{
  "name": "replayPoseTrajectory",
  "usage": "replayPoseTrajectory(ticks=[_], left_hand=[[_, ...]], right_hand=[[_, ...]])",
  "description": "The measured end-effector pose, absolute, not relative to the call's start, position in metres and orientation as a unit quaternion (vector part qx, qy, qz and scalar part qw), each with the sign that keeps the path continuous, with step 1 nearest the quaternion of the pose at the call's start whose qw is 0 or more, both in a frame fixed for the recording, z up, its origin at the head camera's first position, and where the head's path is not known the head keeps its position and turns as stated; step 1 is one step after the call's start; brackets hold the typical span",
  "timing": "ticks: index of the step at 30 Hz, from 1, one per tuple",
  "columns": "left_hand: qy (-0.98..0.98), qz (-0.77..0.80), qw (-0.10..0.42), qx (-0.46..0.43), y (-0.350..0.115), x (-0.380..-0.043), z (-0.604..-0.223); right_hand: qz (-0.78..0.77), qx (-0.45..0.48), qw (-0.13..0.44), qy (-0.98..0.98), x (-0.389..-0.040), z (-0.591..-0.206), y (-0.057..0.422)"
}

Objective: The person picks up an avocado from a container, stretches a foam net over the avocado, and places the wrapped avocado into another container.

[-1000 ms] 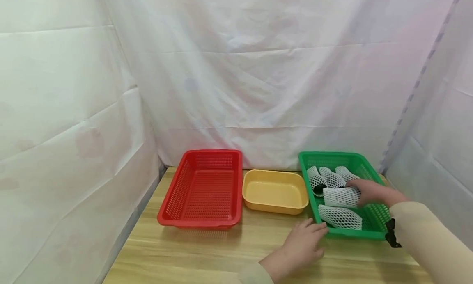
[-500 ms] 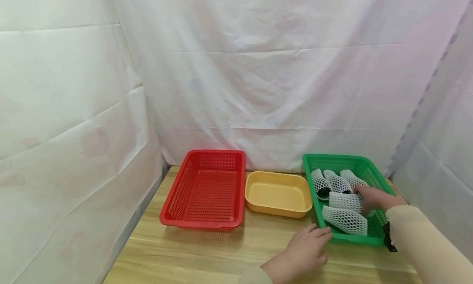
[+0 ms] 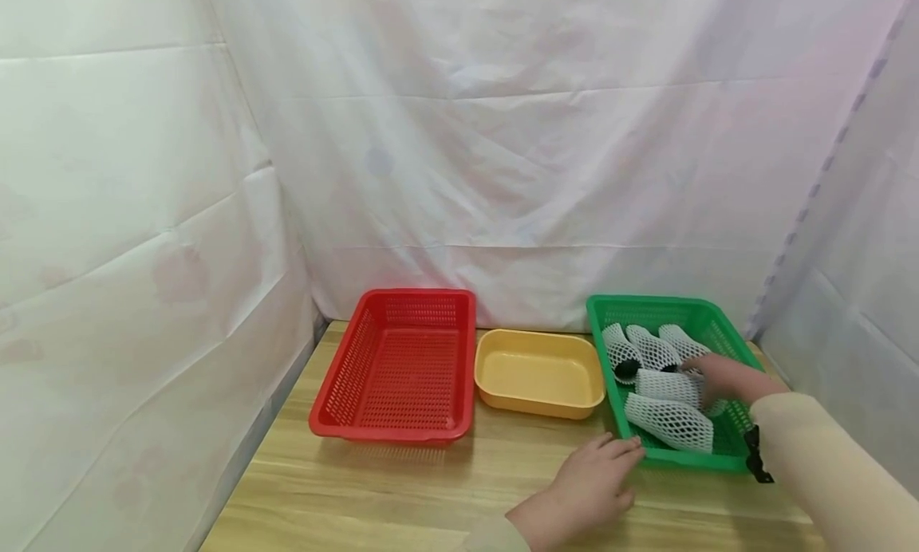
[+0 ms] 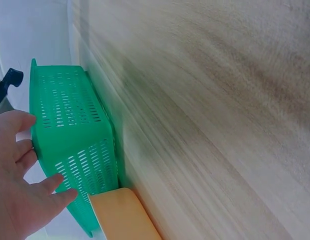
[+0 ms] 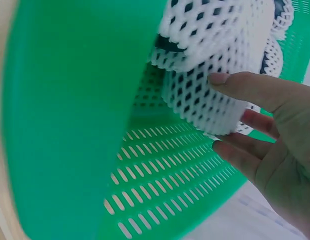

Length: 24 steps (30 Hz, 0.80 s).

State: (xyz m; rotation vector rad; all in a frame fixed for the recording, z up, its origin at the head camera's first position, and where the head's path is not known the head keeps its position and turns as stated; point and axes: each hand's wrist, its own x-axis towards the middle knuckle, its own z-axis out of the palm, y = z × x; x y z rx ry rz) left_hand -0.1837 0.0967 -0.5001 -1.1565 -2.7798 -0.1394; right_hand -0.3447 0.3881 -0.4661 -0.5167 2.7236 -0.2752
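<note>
Several white foam net sleeves, some with something dark showing inside, lie in the green basket [image 3: 692, 461] at the right. My right hand [image 3: 728, 378] reaches into it and grips the end of one foam net sleeve [image 3: 660, 385]. In the right wrist view, the thumb lies on the sleeve's mesh [image 5: 197, 102], with other fingers of the right hand [image 5: 275, 130] at its lower edge. Another foam net sleeve [image 3: 671, 423] lies in front. My left hand [image 3: 592, 480] has its fingertips at the basket's near left corner, fingers spread in the left wrist view.
A yellow tray [image 3: 538, 408] stands just left of the green basket, with a red basket [image 3: 391, 435] beyond it. All stand on a wooden table [image 3: 373, 496]. White cloth [image 3: 502, 177] hangs behind and along both sides.
The head view has shifted slightly. My right hand has moved a little along the gripped sleeve, and more of its right end shows beneath the hand. The left hand stays at the basket's corner.
</note>
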Motion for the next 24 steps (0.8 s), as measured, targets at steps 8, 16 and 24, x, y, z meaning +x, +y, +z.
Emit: replayPoseTrajectory(ticks=[8,16,24], left_hand=[[-0.922,-0.03,0.058,-0.381,0.094,-0.192,-0.501],[-0.927,-0.059,-0.023,-0.369,0.087,-0.201,-0.491],[-0.959,-0.002,0.062,-0.277,0.061,-0.211,-0.452]], right_hand=[[-0.104,-0.185,0.157,0.965,-0.349,-0.446,0.382],[-0.095,-0.197,0.093,0.971,-0.34,-0.426,0.356],[-0.074,-0.209,0.02,0.975,-0.317,-0.409,0.328]])
